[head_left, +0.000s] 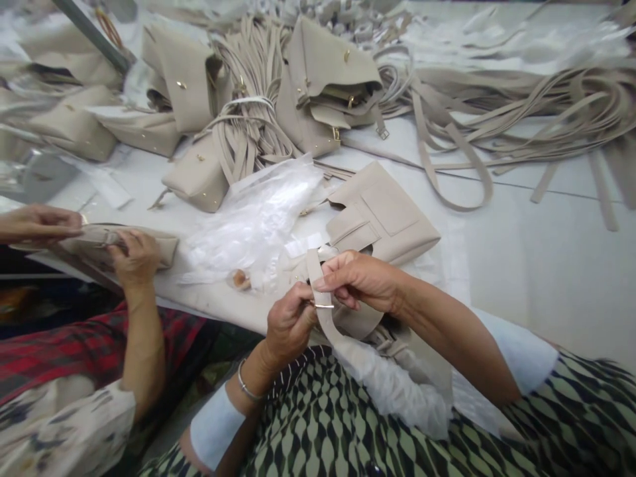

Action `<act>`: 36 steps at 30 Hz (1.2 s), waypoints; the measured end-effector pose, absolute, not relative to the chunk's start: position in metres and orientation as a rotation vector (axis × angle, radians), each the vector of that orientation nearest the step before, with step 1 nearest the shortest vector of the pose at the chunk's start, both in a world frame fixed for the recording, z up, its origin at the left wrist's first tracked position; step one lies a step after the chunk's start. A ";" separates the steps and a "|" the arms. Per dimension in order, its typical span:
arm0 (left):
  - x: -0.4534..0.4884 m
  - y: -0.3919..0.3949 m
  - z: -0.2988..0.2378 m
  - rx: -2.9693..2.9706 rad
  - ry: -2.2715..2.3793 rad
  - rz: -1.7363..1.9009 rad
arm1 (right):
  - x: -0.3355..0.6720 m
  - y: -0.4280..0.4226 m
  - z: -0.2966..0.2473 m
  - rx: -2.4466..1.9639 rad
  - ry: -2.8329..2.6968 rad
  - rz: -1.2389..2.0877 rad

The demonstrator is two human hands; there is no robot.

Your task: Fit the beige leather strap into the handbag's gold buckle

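Note:
Close to my body, a beige strap (314, 266) passes through a metal buckle (324, 306). My left hand (293, 319) is closed on the strap at the buckle's left side. From the right, my right hand (355, 281) pinches the same strap just above the buckle, thumb on top. Below the buckle the strap runs into crinkled white wrapping (397, 381) that hangs toward my lap. Just beyond my hands lies a beige handbag (392, 205) with a stitched panel and a cut-out edge. Other beige parts under my hands are partly hidden.
Clear plastic film (248, 218) lies left of the handbag. At the left, a co-worker's hands (136, 255) handle another beige bag (166, 245). Farther back stand several beige bags (328, 59), with a bundle of straps (253, 132) between them. More loose straps (536, 119) spread across the right.

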State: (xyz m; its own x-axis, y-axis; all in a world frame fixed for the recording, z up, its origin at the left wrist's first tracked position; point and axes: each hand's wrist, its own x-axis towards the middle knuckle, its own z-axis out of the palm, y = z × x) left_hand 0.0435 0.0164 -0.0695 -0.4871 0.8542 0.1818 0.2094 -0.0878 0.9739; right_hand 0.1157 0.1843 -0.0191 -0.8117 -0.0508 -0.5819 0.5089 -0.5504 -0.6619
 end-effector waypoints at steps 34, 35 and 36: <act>0.042 0.017 -0.060 1.704 2.015 1.634 | 0.152 0.173 -0.017 0.965 1.471 -2.213; 0.042 0.017 -0.060 1.721 2.007 1.638 | 0.159 0.175 -0.014 0.937 1.463 -2.189; 0.042 0.017 -0.060 1.740 1.992 1.633 | 0.165 0.177 -0.010 0.892 1.444 -2.168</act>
State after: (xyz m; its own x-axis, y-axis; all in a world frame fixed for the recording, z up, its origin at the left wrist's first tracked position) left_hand 0.0416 0.0172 -0.0604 -0.3731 0.7344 0.5671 0.7000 -0.1784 0.6915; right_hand 0.1650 0.1769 -0.0098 -0.7234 0.0290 -0.6898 0.6254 -0.3958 -0.6725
